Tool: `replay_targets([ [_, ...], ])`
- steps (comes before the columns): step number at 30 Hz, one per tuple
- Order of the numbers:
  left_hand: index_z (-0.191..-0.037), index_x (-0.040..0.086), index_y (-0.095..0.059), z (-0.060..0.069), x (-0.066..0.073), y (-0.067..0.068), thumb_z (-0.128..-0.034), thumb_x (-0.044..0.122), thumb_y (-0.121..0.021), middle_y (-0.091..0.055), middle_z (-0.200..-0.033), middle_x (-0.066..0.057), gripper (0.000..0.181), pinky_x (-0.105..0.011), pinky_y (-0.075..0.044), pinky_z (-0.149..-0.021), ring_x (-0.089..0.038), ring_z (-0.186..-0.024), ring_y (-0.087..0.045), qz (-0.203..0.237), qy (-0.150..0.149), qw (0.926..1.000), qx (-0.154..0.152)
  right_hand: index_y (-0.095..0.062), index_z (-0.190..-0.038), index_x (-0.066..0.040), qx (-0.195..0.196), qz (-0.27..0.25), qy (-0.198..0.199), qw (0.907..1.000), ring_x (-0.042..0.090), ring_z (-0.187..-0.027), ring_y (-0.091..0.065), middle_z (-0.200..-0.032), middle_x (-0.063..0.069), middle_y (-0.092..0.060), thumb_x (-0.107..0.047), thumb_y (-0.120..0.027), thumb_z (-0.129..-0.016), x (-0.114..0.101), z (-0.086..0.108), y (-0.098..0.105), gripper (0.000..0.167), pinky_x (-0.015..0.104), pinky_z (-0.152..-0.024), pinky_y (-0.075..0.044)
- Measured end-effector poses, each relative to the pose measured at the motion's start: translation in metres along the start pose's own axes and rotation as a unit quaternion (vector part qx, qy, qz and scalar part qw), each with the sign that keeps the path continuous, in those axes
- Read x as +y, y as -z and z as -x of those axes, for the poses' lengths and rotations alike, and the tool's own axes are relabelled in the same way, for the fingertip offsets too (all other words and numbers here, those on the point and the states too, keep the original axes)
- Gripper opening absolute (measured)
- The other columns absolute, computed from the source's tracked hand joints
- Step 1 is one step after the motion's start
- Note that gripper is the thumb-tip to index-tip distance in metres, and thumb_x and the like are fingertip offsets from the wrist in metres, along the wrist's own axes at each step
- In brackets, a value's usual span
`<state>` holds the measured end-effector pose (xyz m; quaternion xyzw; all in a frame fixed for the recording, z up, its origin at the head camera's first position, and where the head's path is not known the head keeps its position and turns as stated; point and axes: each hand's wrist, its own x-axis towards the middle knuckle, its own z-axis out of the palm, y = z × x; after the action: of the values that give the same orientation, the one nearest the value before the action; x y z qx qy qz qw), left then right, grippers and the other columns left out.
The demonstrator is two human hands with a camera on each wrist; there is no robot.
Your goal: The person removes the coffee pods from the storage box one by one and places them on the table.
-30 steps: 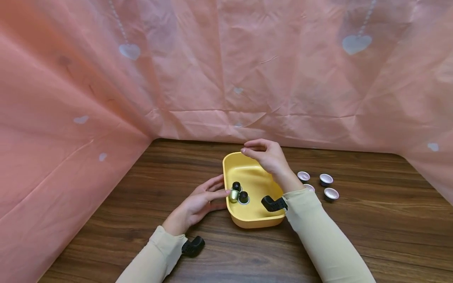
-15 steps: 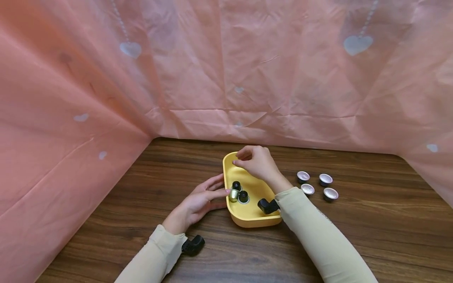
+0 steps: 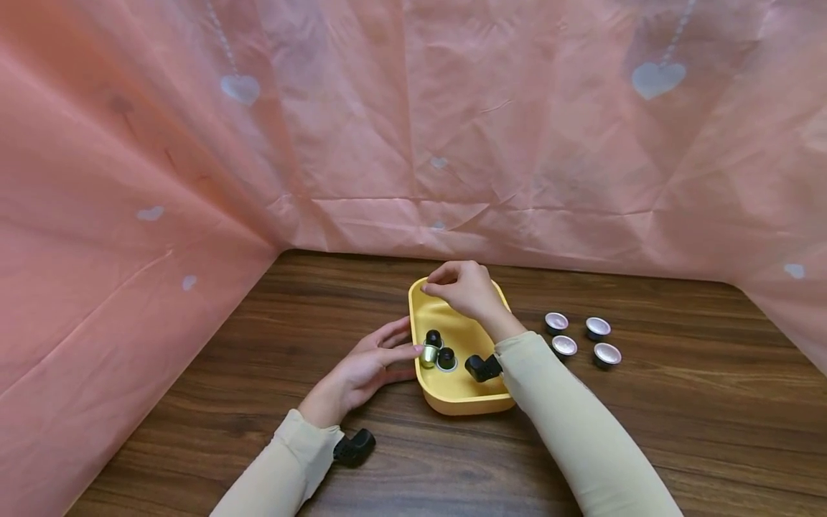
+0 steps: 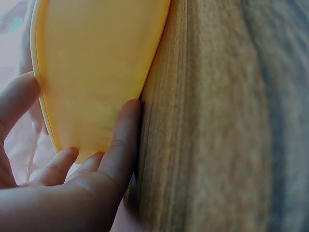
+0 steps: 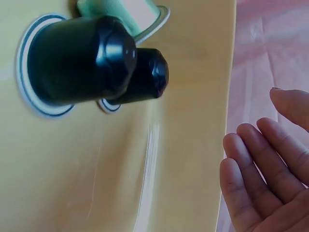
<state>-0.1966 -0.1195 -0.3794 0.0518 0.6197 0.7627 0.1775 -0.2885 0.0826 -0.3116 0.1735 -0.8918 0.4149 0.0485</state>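
Observation:
A yellow rectangular tub (image 3: 465,406) with rounded corners stands on the table. Inside it are two black coffee capsules (image 3: 446,359) and a gold-green coffee capsule (image 3: 429,356), grouped by its left wall. My left hand (image 3: 368,366) rests on the tub's left side, fingers extended along the outer wall and thumb at the rim. In the left wrist view, its fingertips touch the yellow wall (image 4: 96,63). My right hand (image 3: 468,291) is over the far part of the tub. The right wrist view shows its fingers (image 5: 241,145) relaxed, apart from the thumb, with nothing between them.
Several dark coffee capsules (image 3: 607,355) stand lid-up on the wooden table (image 3: 698,402), right of the tub. Pink fabric with pale hearts (image 3: 536,143) walls off the back and left. A black wrist camera (image 3: 354,448) sits at the left cuff.
My right hand has moved left over the tub, uncovering more of the capsules on the table. The left hand and the capsules in the tub stay put.

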Motion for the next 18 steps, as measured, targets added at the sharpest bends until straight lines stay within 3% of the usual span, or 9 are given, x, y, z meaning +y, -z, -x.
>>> replay_targets([
  [6, -0.169, 0.013, -0.032, 0.0018, -0.0011, -0.0045, -0.1021, 0.012, -0.07, -0.034, -0.175, -0.014, 0.077, -0.053, -0.053, -0.116, -0.027, -0.145, -0.051, 0.0, 0.005, 0.9999, -0.009, -0.086, -0.104, -0.018, -0.015, -0.006, -0.003, 0.9999, 0.02, -0.1, -0.075, -0.103, 0.002, -0.084, -0.033, -0.084, -0.093, 0.0007, -0.0002, -0.0057, 0.019, 0.03, -0.083, -0.057],
  [13, -0.169, 0.012, -0.032, 0.0032, 0.0035, -0.0065, -0.1023, 0.011, -0.069, -0.036, -0.173, -0.015, 0.077, -0.055, -0.052, -0.117, -0.027, -0.143, -0.053, 0.0, 0.002, 1.0, -0.006, -0.086, -0.105, -0.019, -0.024, 0.001, 0.005, 0.9997, 0.023, -0.105, -0.075, -0.107, 0.002, -0.084, -0.035, -0.083, -0.094, 0.0006, 0.0022, -0.0046, 0.019, 0.038, -0.091, -0.059],
  [18, -0.169, 0.012, -0.032, 0.0028, 0.0021, -0.006, -0.1026, 0.011, -0.069, -0.034, -0.174, -0.015, 0.076, -0.055, -0.053, -0.117, -0.027, -0.144, -0.052, 0.002, 0.003, 1.0, -0.007, -0.086, -0.104, -0.02, -0.028, 0.005, 0.001, 0.9996, 0.022, -0.106, -0.074, -0.106, 0.001, -0.084, -0.036, -0.083, -0.094, 0.0003, 0.0027, -0.0052, 0.019, 0.038, -0.092, -0.058],
])
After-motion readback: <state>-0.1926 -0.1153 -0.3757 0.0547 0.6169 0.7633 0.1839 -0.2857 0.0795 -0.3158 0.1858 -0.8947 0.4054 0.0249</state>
